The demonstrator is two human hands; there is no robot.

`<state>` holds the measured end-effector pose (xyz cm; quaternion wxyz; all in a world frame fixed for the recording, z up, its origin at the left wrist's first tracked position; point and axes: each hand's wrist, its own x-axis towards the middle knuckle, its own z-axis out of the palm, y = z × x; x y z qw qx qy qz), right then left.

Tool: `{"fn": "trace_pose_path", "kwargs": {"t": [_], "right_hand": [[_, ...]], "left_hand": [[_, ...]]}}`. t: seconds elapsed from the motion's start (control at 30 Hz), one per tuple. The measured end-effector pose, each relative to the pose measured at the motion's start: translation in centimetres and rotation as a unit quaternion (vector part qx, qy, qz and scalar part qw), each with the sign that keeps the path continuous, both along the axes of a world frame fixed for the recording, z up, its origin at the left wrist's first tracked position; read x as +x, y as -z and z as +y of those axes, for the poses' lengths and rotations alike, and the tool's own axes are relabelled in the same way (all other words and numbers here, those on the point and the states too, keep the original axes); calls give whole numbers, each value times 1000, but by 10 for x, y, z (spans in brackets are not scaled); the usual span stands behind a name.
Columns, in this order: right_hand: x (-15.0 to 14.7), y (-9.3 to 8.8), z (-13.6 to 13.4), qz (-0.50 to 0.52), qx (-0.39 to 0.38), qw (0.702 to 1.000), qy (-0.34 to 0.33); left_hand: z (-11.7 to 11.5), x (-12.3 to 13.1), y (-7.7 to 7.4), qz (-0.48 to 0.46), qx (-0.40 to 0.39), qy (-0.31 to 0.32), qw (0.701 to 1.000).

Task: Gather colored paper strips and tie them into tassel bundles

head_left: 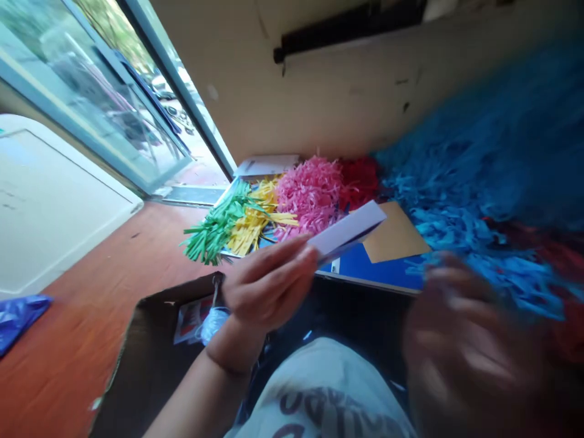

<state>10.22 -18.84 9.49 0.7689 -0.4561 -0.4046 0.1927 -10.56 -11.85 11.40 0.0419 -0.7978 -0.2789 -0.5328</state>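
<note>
My left hand (pixel 269 283) is closed on a folded white paper (pixel 349 230), which sticks out to the right from between thumb and fingers with a dark gap along its lower edge. On the right, my right hand (pixel 460 340) is smeared by motion; its fingers look bent, but whether anything is in them cannot be made out. Beyond the paper lies a tan paper sheet (pixel 396 234) on a blue surface (pixel 378 272). Just past my left hand are fringed bunches of green (pixel 219 222), yellow (pixel 255 219) and pink paper (pixel 312 191).
Red fringe (pixel 360 179) and a large blue fringe heap (pixel 483 225) lie to the right. A cardboard box (pixel 137 359) below holds a roll of white string (pixel 213 324). At left are a white board (pixel 55 213), an open glass door (pixel 137 121) and a purple bag (pixel 20 319).
</note>
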Motion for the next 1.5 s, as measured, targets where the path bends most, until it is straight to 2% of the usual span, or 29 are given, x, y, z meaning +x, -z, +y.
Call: {"fn": "trace_pose_path", "kwargs": {"t": [0.07,0.13,0.17,0.23,0.47,0.57,0.7,0.9,1.1,1.37,1.5], "right_hand": [[-29,8,8,102,12,992,-79],[-47,17,22,231,-17,960,-156],[-52,20,29,279,-37,943,-178],[-56,23,38,318,-62,929,-180],[-55,16,34,317,-49,938,-134],[-56,17,33,331,-51,935,-118],[-56,21,35,302,-39,949,-88],[-57,26,37,297,-42,949,-94],[-56,26,36,296,-54,951,-66],[-51,28,36,312,-46,946,-69],[-50,34,37,314,-39,945,-81]], "left_hand": [[-1,11,5,13,57,-1,998],[3,21,16,18,67,-1,998],[5,24,21,16,65,-5,998],[7,27,27,14,63,-18,998],[-2,28,28,32,63,-3,997],[-5,30,29,36,54,11,998],[-6,33,31,36,49,22,998],[-6,35,32,36,68,22,997],[-8,36,31,55,66,12,996],[-12,33,27,154,58,-19,986],[-8,33,27,163,43,7,986]]}}
